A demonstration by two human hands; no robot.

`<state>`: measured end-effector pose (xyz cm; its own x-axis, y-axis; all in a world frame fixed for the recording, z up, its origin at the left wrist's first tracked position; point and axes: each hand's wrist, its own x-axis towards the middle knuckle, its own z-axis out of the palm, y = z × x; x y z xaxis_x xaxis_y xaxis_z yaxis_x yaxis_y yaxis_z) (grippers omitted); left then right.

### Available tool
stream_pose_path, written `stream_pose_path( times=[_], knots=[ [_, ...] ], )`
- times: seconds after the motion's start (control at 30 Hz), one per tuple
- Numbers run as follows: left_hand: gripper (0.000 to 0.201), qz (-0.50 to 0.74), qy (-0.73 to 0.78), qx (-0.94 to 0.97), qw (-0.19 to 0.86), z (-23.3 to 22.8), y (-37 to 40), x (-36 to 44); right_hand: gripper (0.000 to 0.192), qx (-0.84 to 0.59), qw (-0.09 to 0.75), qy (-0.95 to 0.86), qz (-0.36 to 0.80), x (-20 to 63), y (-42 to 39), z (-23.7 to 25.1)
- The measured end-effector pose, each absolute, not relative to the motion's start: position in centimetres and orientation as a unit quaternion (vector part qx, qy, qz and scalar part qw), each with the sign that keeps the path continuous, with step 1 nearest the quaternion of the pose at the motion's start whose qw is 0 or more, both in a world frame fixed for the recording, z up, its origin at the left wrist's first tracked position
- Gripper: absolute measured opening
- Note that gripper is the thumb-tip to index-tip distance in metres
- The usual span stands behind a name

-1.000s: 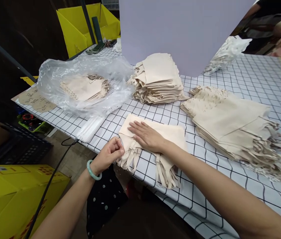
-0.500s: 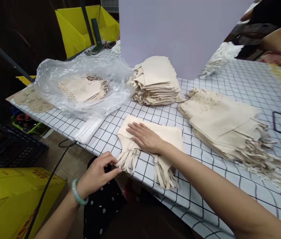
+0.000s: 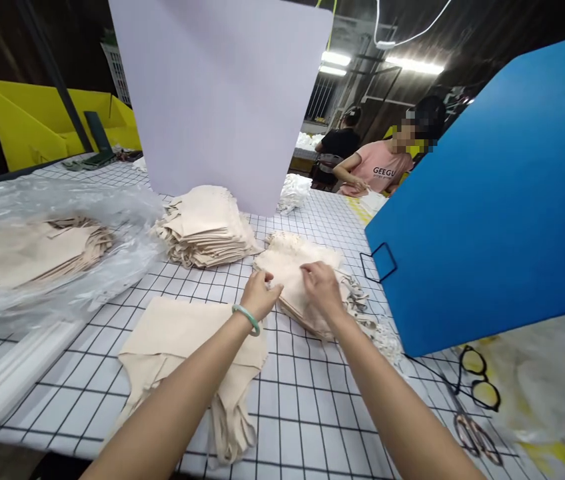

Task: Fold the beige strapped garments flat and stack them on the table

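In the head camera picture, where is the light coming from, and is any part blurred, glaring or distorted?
Head view: ceiling tube lights glare white at the top; the clear plastic bag shows pale sheen; a co-worker's face is pixelated; the grid tablecloth lines bow toward the edges, wide-lens distortion; both hands, left hand and right hand, on the fanned cloth pile, look sharp.

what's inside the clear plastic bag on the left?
The clear plastic bag holds a fanned stack of beige cloth bags, seen through the film. How many lie below the top layers is hidden.

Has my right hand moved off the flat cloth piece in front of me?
Yes. The right hand has left the near cloth piece and now rests farther out on the fanned pile beside the blue board.
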<state>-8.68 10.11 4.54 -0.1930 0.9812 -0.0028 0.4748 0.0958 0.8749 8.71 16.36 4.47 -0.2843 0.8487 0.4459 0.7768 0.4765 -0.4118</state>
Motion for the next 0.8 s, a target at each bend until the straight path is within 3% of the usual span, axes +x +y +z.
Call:
stream_pose_path(
  times=[0.17, 0.4, 0.63, 0.8],
  knots=[
    [0.037, 0.357, 0.693, 0.550, 0.298, 1.0, 13.3, -6.9, 0.032, -0.612, 0.252, -0.748, 0.051, 15.0, 26.3, 5.3],
    [0.038, 0.299, 0.700, 0.600, 0.244, 0.7, 13.0, -7.6, 0.030, -0.634, 0.156, -0.753, 0.081, 14.4, 31.8, 4.2],
    [0.049, 0.325, 0.669, 0.629, 0.223, 1.8, 13.6, -5.8, 0.023, -0.555, 0.195, -0.807, 0.051, 14.3, 30.1, 4.4],
    [0.046, 0.344, 0.633, 0.653, 0.234, 2.4, 13.5, -5.3, 0.020, -0.513, 0.293, -0.805, 0.051, 14.4, 28.7, 5.3]
  ],
)
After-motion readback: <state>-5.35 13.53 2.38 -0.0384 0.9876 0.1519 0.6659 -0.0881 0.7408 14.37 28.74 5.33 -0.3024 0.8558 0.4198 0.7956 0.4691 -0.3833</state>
